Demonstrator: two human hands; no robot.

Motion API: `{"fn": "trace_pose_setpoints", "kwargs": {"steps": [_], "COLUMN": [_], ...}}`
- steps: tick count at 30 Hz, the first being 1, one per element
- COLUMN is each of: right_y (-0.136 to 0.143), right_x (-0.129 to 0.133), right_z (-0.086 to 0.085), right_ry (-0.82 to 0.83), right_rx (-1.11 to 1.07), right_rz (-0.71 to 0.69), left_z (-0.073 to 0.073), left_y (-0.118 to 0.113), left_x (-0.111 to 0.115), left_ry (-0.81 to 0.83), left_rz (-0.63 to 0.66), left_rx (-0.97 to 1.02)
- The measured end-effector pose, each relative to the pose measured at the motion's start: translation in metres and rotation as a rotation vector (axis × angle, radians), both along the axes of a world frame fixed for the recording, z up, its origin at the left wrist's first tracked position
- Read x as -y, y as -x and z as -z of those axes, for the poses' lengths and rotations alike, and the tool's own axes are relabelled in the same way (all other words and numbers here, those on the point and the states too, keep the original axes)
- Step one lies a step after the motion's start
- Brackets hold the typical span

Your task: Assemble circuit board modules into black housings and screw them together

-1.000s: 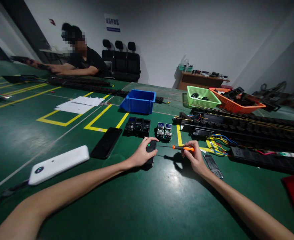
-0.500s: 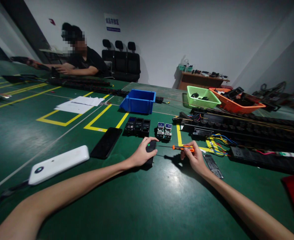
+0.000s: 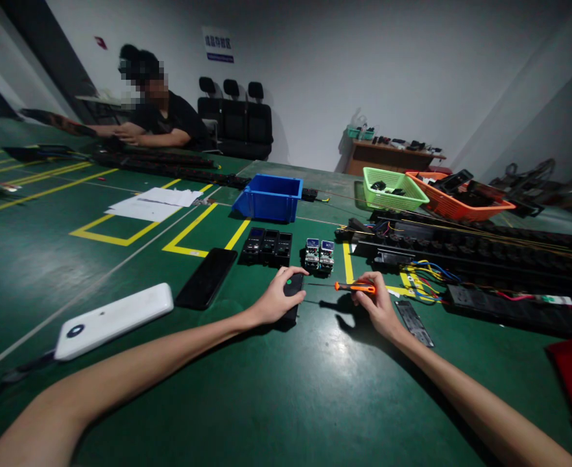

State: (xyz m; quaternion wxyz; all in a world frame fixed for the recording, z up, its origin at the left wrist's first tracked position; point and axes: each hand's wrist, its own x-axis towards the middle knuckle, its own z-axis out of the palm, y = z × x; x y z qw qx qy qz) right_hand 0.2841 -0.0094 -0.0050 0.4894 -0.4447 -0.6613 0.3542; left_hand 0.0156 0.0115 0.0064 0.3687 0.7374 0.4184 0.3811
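My left hand [image 3: 279, 298] is closed around a small black box-shaped device [image 3: 293, 285] with a green dot on its face, held at the green table top [image 3: 247, 402]. In my right hand [image 3: 379, 306] is an orange-and-black screwdriver [image 3: 357, 287], its thin shaft pointing left at the side of the device. Whether the tip touches the device I cannot tell. Just beyond my left hand stand several black devices with small screens [image 3: 269, 246]. Right of them sit two bare circuit-board modules [image 3: 319, 254]. Near my right wrist lies a flat dark panel [image 3: 414, 323].
A black phone [image 3: 208, 277] and a white device with a strap [image 3: 115, 319] lie to the left. Behind are a blue bin [image 3: 271, 198], a green basket [image 3: 395, 198] and an orange basket [image 3: 465, 207]. Long black assemblies with wires [image 3: 461, 240] fill the right. Another person [image 3: 162, 117] sits far left.
Almost nothing differs. The screwdriver and my right hand have shifted very slightly left; my left hand keeps its grip on the device.
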Motion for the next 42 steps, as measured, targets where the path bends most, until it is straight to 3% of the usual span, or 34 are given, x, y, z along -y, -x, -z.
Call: {"fn": "trace_pose_setpoints", "kwargs": {"steps": [24,34,42], "right_y": [0.0056,-0.0018,0.0022], "right_x": [0.001,0.0004,0.001], "right_z": [-0.003,0.0015,0.0012], "right_ry": [0.103,-0.06,0.003], "right_rx": [-0.024,0.087,-0.002], "right_rz": [-0.032,0.031,-0.013], "left_z": [-0.0014,-0.0019,0.0001], "left_y": [0.0,-0.0006,0.0001], "left_x": [0.0005,0.0007,0.0002], "left_ry": [-0.007,-0.012,-0.017], "left_rz": [-0.002,-0.008,-0.011], "left_rx": [0.003,0.001,0.004]}}
